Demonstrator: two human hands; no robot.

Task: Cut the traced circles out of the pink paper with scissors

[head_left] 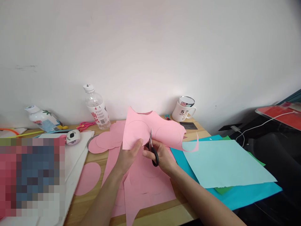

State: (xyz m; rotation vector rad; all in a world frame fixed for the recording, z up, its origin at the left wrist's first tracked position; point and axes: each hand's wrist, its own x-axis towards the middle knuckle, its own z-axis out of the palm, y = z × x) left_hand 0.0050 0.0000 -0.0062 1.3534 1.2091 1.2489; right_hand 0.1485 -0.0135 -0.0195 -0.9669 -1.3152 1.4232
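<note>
My left hand pinches the lower edge of a pink paper sheet and holds it upright above the table. Circles are drawn on the sheet. My right hand grips black-handled scissors, whose blades point up into the sheet's lower edge. A curl of cut pink paper hangs off the sheet's right side. Cut pink circles and pink offcuts lie on the wooden table under my hands.
Light blue, teal and green sheets lie to the right. A white mug and a plastic bottle stand by the wall. At left are a second bottle, a small white punch and a white board.
</note>
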